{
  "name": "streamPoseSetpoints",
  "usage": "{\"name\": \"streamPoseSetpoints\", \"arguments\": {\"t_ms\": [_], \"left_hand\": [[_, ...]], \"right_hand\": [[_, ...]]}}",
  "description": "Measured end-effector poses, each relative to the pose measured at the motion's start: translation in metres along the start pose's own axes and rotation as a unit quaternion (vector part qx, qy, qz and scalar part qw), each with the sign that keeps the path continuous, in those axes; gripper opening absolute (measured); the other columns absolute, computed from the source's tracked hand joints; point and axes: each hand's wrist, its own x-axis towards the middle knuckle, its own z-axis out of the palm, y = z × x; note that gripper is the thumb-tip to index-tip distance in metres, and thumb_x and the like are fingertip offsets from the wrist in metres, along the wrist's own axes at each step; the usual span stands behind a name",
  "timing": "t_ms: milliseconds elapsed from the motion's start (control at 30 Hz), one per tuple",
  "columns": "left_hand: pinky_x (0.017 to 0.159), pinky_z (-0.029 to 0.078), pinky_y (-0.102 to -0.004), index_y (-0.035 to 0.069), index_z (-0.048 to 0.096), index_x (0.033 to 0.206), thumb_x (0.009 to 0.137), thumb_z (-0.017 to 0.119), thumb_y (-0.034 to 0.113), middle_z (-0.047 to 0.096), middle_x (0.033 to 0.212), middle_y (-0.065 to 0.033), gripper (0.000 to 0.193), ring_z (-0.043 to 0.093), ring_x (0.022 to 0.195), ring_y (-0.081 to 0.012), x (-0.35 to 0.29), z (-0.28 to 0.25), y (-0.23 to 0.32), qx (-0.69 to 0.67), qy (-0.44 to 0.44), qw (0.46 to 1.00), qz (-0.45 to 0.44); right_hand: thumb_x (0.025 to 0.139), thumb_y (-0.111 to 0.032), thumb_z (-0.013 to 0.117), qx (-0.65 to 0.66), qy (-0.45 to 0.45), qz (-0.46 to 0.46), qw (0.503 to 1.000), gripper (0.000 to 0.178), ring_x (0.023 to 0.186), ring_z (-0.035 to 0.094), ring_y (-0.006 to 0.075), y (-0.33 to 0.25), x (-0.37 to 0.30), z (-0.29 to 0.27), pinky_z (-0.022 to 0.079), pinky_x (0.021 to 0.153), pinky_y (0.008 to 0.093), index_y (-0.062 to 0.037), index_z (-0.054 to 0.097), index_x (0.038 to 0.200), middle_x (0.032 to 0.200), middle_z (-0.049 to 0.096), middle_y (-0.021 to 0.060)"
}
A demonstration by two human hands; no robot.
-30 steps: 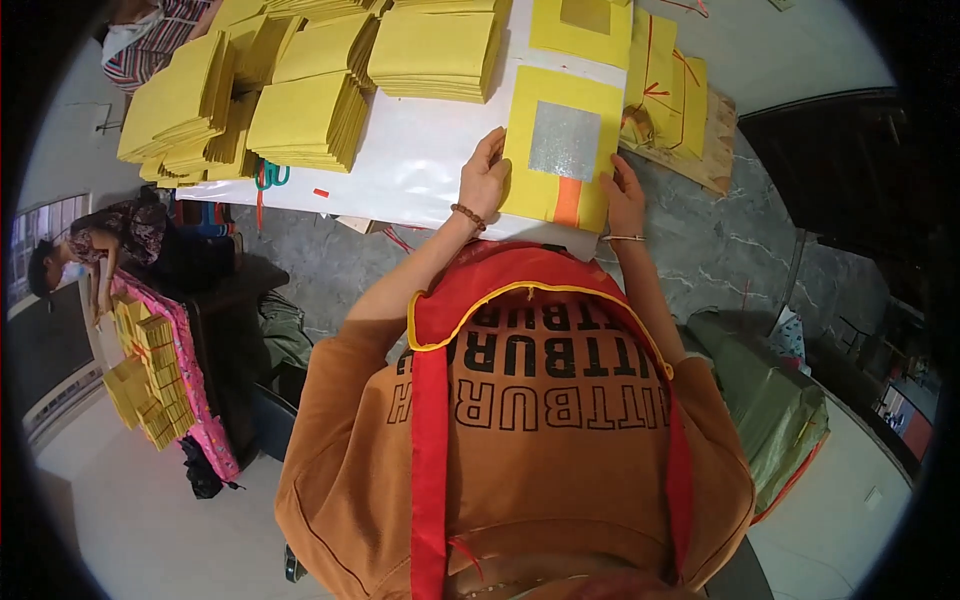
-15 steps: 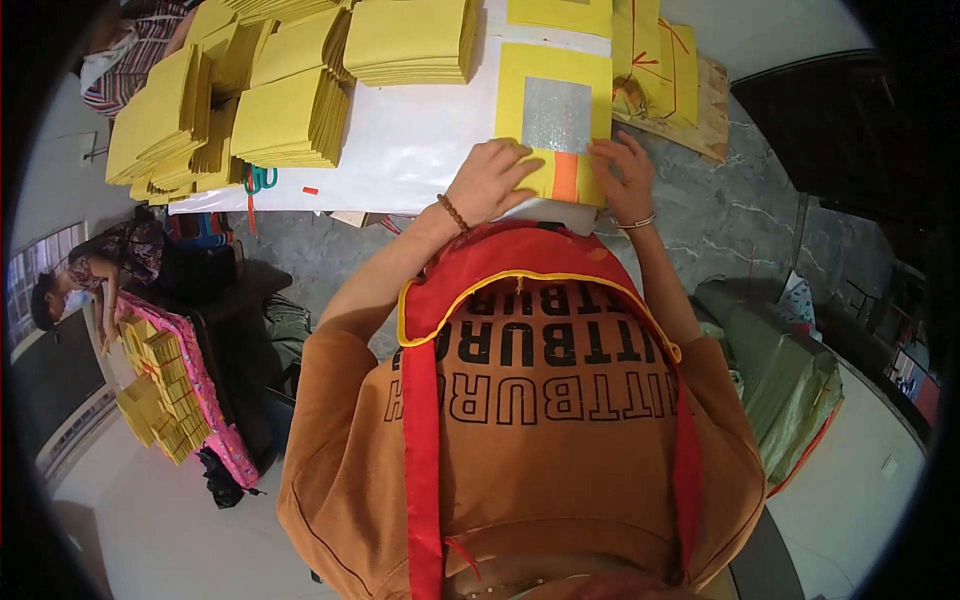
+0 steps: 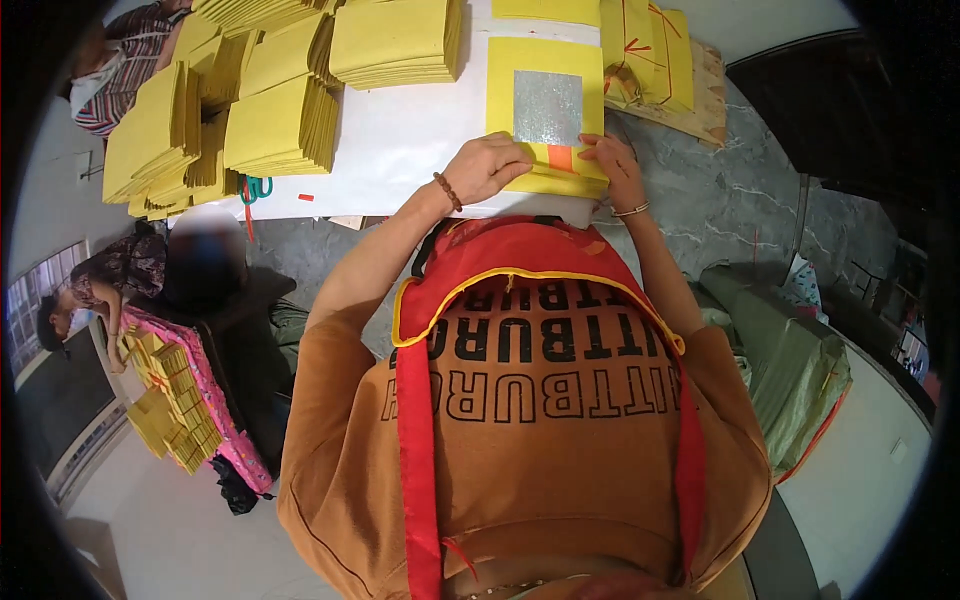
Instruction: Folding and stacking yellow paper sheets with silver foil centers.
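A shiny, speckled, metallic-looking square (image 3: pixel 547 108) is being framed by matt yellow paper (image 3: pixel 547 55); light is being reflected by a smooth, glossy white table covering (image 3: pixel 400 135).

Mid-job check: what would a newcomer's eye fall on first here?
Probably the red apron at the centre. Next, the silver square on the yellow sheet at the near edge of the table, with the left hand and right hand flanking an orange strip. Yellow stacks crowd the table's left side.
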Motion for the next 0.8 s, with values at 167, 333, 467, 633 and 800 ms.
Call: {"name": "streamPoseSetpoints", "arguments": {"t_ms": [167, 333, 467, 633, 800], "left_hand": [[0.059, 0.045, -0.0289, 0.000, 0.062, 0.083, 0.082, 0.059, 0.014, 0.059, 0.073, -0.0090, 0.015, 0.056, 0.065, -0.0192, 0.003, -0.004, -0.002, -0.064, -0.017, 0.993, -0.094], [0.058, 0.043, -0.0243, -0.001, 0.063, 0.083, 0.081, 0.059, 0.013, 0.060, 0.071, -0.0038, 0.014, 0.053, 0.065, -0.0095, 0.008, -0.005, -0.006, -0.151, -0.045, 0.969, -0.188], [0.061, 0.045, -0.0251, 0.002, 0.065, 0.082, 0.077, 0.060, 0.016, 0.063, 0.072, -0.0056, 0.015, 0.058, 0.065, -0.0115, 0.010, -0.004, -0.014, -0.199, -0.056, 0.954, -0.215], [0.064, 0.045, -0.0230, 0.001, 0.065, 0.084, 0.079, 0.059, 0.013, 0.063, 0.073, -0.0033, 0.014, 0.055, 0.068, -0.0082, 0.013, -0.005, -0.017, -0.213, -0.078, 0.948, -0.225], [0.063, 0.045, -0.0234, 0.002, 0.066, 0.083, 0.077, 0.059, 0.014, 0.062, 0.071, -0.0039, 0.015, 0.056, 0.066, -0.0086, 0.016, -0.006, -0.018, -0.237, -0.076, 0.941, -0.228]], "right_hand": [[0.092, -0.021, 0.042, 0.035, 0.012, 0.040, 0.999, 0.032, 0.111, 0.047, 0.0231, 0.005, 0.001, 0.002, 0.030, 0.099, 0.0346, -0.0030, 0.066, 0.081, 0.103, 0.063, 0.0090], [0.092, -0.020, 0.040, 0.102, 0.003, 0.073, 0.992, 0.033, 0.111, 0.046, 0.0213, 0.017, 0.002, 0.001, 0.029, 0.099, 0.0336, -0.0020, 0.066, 0.081, 0.103, 0.063, 0.0089], [0.093, -0.020, 0.040, 0.089, 0.012, 0.082, 0.993, 0.034, 0.110, 0.046, 0.0210, 0.018, 0.002, 0.002, 0.029, 0.099, 0.0333, -0.0012, 0.066, 0.081, 0.102, 0.063, 0.0095], [0.093, -0.021, 0.039, 0.116, 0.015, 0.093, 0.989, 0.036, 0.110, 0.047, 0.0208, 0.016, 0.002, 0.002, 0.029, 0.100, 0.0336, -0.0010, 0.066, 0.081, 0.104, 0.062, 0.0095], [0.094, -0.023, 0.035, 0.027, 0.008, 0.040, 0.999, 0.038, 0.108, 0.049, 0.0210, 0.014, 0.002, 0.001, 0.028, 0.102, 0.0352, -0.0019, 0.065, 0.086, 0.105, 0.062, 0.0094]]}}
